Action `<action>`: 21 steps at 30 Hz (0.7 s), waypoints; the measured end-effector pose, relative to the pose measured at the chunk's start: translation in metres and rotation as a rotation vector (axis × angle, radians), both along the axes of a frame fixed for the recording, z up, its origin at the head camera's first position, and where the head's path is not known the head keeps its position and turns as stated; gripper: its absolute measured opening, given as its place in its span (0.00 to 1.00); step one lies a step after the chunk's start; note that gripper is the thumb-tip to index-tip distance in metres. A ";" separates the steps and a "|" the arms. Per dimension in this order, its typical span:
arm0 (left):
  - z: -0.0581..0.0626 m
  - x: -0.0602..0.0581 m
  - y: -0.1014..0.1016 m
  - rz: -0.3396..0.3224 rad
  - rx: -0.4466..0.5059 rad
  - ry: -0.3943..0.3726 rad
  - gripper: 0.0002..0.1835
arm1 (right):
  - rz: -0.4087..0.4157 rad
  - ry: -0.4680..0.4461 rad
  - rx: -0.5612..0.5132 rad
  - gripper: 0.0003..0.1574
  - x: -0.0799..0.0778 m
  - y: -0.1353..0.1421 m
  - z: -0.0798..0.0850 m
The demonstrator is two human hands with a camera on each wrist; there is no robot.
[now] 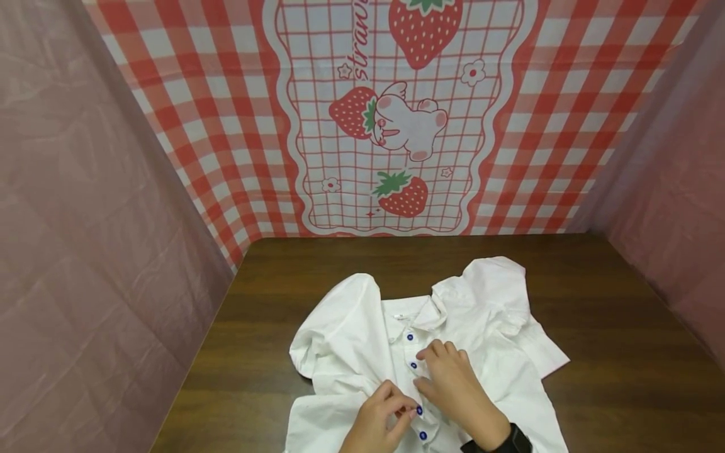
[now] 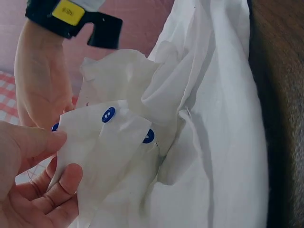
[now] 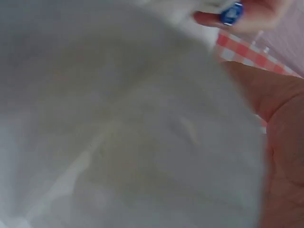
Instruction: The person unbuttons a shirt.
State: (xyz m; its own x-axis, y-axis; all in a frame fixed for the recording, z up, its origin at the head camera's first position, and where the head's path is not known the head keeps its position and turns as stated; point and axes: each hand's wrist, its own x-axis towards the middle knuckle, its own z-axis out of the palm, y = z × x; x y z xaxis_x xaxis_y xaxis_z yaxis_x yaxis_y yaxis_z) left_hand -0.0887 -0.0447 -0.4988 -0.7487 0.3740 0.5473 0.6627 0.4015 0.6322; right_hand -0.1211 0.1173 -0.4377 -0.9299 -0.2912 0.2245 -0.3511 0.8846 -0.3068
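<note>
A white short-sleeved shirt [image 1: 351, 333] with a collar and dark blue buttons lies spread on the wooden table. My left hand [image 1: 381, 418] pinches the front edge of the shirt at a blue button [image 1: 419, 410]. The left wrist view shows its thumb on the button strip [image 2: 104, 156], which is lifted in a fold. Over the strip, my right hand [image 1: 453, 380] has its thumb and forefinger apart, close to a higher button [image 1: 413, 365]. Blurred white cloth fills much of the right wrist view, beside the right hand [image 3: 285, 142].
The brown table [image 1: 623, 327] extends to both sides of the shirt. Behind it hangs a red-and-white checked cloth [image 1: 226, 94] with strawberry prints. Pink curtains [image 1: 85, 251] stand at left and right. A black watch [image 1: 514, 440] is on the right wrist.
</note>
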 end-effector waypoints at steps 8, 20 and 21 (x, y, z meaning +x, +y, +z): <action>0.001 -0.001 0.001 0.013 -0.012 0.032 0.04 | -0.011 0.152 0.124 0.16 -0.009 -0.005 -0.015; 0.004 -0.004 0.001 0.001 0.002 0.094 0.04 | -0.004 0.211 0.175 0.09 -0.015 -0.006 -0.024; 0.005 -0.004 0.000 -0.005 0.003 0.097 0.04 | -0.003 0.217 0.173 0.09 -0.016 -0.006 -0.024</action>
